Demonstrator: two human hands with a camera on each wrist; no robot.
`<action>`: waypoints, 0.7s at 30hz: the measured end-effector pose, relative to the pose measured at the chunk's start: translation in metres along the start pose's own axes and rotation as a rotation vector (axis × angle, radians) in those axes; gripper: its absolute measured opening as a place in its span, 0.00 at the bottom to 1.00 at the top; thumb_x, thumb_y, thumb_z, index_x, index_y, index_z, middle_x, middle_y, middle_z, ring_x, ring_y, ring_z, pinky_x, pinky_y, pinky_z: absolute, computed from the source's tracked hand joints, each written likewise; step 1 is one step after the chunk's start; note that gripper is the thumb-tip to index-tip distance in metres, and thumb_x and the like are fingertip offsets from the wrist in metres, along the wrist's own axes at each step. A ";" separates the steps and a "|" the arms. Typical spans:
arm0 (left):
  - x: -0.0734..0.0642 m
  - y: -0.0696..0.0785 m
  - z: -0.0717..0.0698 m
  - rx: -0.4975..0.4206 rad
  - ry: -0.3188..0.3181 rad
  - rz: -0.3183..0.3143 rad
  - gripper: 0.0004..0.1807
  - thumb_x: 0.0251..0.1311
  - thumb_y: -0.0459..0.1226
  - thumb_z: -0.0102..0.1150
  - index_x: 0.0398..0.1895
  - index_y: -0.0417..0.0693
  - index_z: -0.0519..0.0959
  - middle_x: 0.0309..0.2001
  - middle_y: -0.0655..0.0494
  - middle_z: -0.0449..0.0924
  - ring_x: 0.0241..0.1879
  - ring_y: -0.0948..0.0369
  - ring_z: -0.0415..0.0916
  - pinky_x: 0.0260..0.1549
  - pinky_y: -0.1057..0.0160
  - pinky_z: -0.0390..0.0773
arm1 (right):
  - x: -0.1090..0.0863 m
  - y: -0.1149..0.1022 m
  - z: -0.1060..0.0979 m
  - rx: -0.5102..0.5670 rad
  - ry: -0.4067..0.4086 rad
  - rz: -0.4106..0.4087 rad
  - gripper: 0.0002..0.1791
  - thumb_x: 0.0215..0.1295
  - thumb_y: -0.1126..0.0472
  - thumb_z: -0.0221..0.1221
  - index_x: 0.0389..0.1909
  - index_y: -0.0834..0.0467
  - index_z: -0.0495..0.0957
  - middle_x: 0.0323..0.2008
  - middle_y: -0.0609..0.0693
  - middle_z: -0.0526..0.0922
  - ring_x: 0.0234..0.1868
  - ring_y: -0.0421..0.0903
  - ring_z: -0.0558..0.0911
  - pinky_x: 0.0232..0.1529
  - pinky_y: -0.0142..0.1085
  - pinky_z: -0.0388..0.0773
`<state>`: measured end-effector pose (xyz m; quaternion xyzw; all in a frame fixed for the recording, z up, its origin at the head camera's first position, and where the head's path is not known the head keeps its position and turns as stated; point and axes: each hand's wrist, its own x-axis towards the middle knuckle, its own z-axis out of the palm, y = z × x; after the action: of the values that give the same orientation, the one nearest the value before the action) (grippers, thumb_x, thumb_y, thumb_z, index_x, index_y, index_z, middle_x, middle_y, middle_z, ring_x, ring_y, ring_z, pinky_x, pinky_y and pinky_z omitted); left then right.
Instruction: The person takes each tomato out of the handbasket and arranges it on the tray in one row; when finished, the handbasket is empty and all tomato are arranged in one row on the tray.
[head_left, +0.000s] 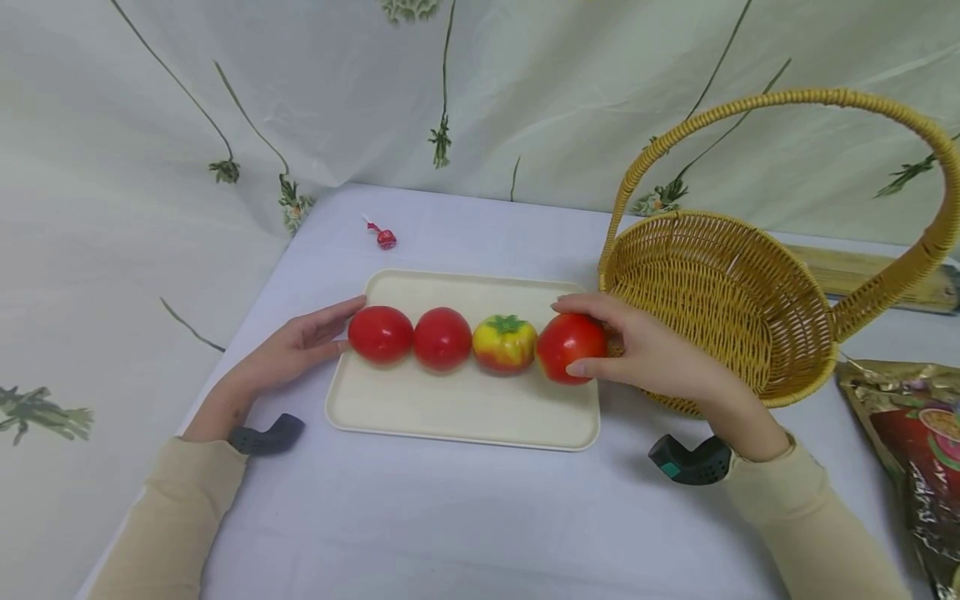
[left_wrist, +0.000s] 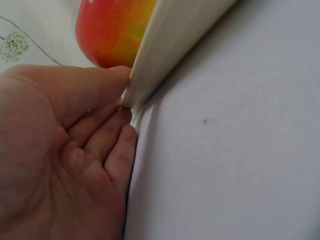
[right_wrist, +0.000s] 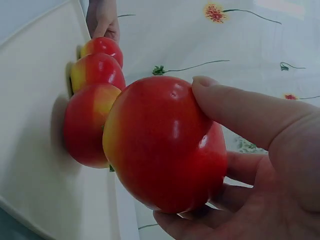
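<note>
On a cream tray (head_left: 450, 408), several glossy tomatoes stand in one row. Two red ones, the leftmost tomato (head_left: 381, 335) and its neighbour (head_left: 442, 339), sit beside a yellow-and-red tomato (head_left: 504, 342) with a green leafy top. My right hand (head_left: 645, 346) grips the rightmost red tomato (right_wrist: 167, 145), thumb on one side and fingers round the other. At the tray's left end, my left hand (head_left: 303, 346) touches the rim beside the leftmost tomato. Its thumb and fingertips rest against the tray edge in the left wrist view, fingers fairly straight.
A tall-handled wicker basket (head_left: 697, 292) stands right of the tray, close to my right hand. A wrapped red lollipop (head_left: 386, 239) lies behind the tray. At the right edge are a shiny printed packet (head_left: 922, 450) and a bamboo-coloured roll (head_left: 870, 271). Flowered cloth (head_left: 525, 108) hangs behind.
</note>
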<state>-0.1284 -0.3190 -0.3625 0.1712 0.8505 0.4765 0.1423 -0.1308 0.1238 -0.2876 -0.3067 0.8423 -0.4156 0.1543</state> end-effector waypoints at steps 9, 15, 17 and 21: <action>0.001 -0.001 0.000 -0.004 -0.002 -0.011 0.31 0.65 0.35 0.53 0.71 0.51 0.58 0.70 0.52 0.55 0.68 0.51 0.50 0.53 0.75 0.64 | 0.005 0.001 0.020 -0.096 -0.044 0.050 0.36 0.55 0.59 0.67 0.64 0.59 0.65 0.56 0.55 0.70 0.53 0.52 0.70 0.49 0.47 0.74; 0.001 -0.001 0.000 0.011 -0.002 0.015 0.31 0.65 0.34 0.53 0.71 0.49 0.58 0.70 0.51 0.55 0.68 0.50 0.50 0.53 0.76 0.63 | 0.005 0.004 0.024 -0.083 -0.056 0.078 0.37 0.55 0.59 0.67 0.65 0.60 0.62 0.57 0.56 0.70 0.54 0.53 0.71 0.48 0.47 0.74; 0.000 -0.001 0.000 0.013 -0.002 0.022 0.31 0.65 0.34 0.53 0.71 0.49 0.58 0.69 0.50 0.55 0.68 0.49 0.51 0.53 0.76 0.63 | 0.005 0.006 0.025 -0.085 -0.055 0.084 0.38 0.55 0.59 0.67 0.65 0.60 0.62 0.58 0.56 0.69 0.54 0.53 0.70 0.49 0.47 0.74; 0.000 -0.001 0.000 0.011 -0.003 0.032 0.31 0.65 0.34 0.53 0.71 0.48 0.58 0.69 0.50 0.55 0.68 0.49 0.50 0.53 0.76 0.63 | 0.005 0.009 0.030 -0.097 -0.044 0.094 0.38 0.55 0.59 0.67 0.66 0.61 0.61 0.58 0.57 0.70 0.54 0.53 0.72 0.50 0.48 0.74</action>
<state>-0.1286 -0.3194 -0.3632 0.1864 0.8502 0.4736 0.1347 -0.1225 0.1071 -0.3132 -0.2831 0.8712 -0.3599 0.1772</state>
